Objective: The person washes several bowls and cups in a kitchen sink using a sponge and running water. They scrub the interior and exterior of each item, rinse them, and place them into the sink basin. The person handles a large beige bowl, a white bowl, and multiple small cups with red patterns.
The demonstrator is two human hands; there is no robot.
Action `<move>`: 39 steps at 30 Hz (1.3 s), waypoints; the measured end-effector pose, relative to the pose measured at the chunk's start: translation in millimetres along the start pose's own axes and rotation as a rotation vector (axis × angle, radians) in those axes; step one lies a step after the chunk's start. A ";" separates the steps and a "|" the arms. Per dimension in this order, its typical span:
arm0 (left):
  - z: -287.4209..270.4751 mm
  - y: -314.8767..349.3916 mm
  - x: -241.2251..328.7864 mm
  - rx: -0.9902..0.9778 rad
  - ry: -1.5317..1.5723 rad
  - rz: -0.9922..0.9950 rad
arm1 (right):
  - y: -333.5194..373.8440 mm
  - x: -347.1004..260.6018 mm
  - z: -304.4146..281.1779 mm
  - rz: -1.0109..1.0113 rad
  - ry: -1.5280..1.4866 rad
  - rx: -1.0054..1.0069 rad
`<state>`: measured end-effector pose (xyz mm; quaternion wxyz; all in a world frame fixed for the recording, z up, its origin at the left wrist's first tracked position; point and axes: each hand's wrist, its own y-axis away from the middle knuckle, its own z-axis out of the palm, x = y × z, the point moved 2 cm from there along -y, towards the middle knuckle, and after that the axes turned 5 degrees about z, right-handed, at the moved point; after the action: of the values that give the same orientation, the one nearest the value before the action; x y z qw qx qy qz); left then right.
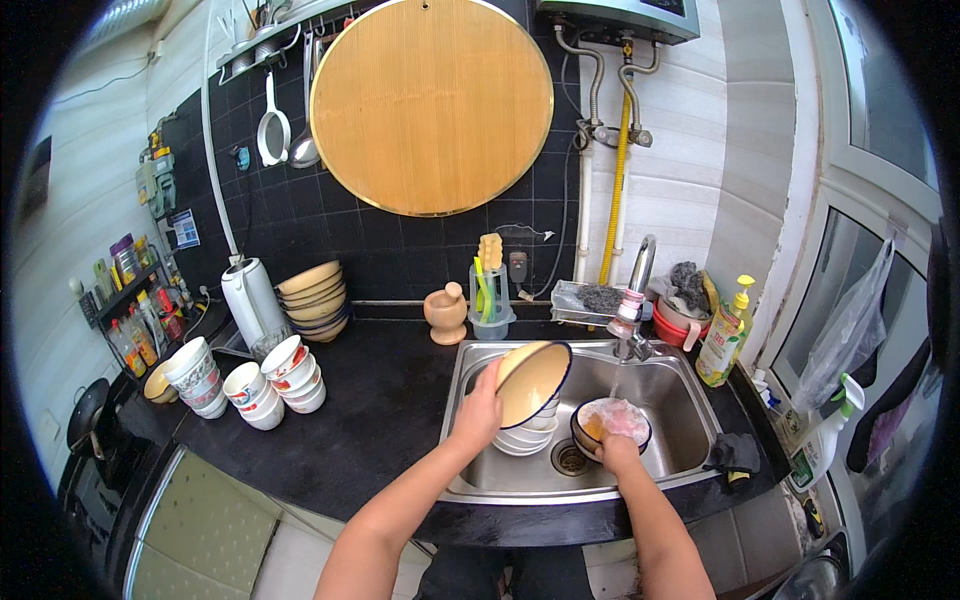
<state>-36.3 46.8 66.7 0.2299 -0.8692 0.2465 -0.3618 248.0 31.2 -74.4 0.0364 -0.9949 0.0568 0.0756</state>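
Observation:
My left hand [481,407] grips a cream bowl [532,385] with a dark blue rim, tilted on its side above the left part of the steel sink [465,450]. Below it, a stack of white bowls [522,440] stands in the sink, partly covered by the tilted bowl. My right hand [618,452] is closed at a wet, foamy pink-and-white dishcloth [618,413], whose exact form is blurred by suds. The cloth lies in another dark-rimmed bowl [582,440] near the drain [570,458]. Water runs from the faucet [640,290] onto it.
White cups and bowls [262,395] stand stacked on the black counter [390,410], with cream bowls [312,300] behind. A wooden mortar [446,318] and brush holder [491,312] stand behind the sink. Right of it are a soap bottle [725,335], dark cloth [733,455] and spray bottle [822,440].

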 end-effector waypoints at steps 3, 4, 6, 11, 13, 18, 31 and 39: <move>-5.3 1.8 -26.0 0.191 0.104 -0.072 | -2.0 2.3 3.2 0.048 -0.169 0.130; -8.5 2.9 -33.0 0.251 0.142 -0.094 | -2.2 2.3 2.5 0.064 -0.219 0.130; -17.4 5.9 -47.4 0.402 0.132 -0.137 | -1.8 5.0 3.2 0.088 -0.269 0.098; -38.7 12.5 -101.7 0.571 0.725 -0.708 | -6.3 13.0 13.7 0.083 -0.171 -0.058; -50.2 16.9 -106.6 0.586 0.724 -0.825 | -5.1 13.0 12.6 0.091 -0.166 -0.074; -59.2 29.5 -138.0 0.564 0.762 -0.976 | -4.7 15.8 15.7 0.064 -0.210 -0.042; -44.1 19.4 -71.2 0.626 0.046 -0.272 | 8.1 -2.5 -10.3 0.049 -0.219 0.017; 179.6 8.2 -3.1 -0.622 0.794 -0.989 | 6.5 -10.5 -19.9 0.039 -0.189 0.054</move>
<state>93.0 82.0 -53.3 -0.3279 -0.7068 -0.0202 -0.6265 239.8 24.2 -53.6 0.0671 -0.9806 0.0743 0.1682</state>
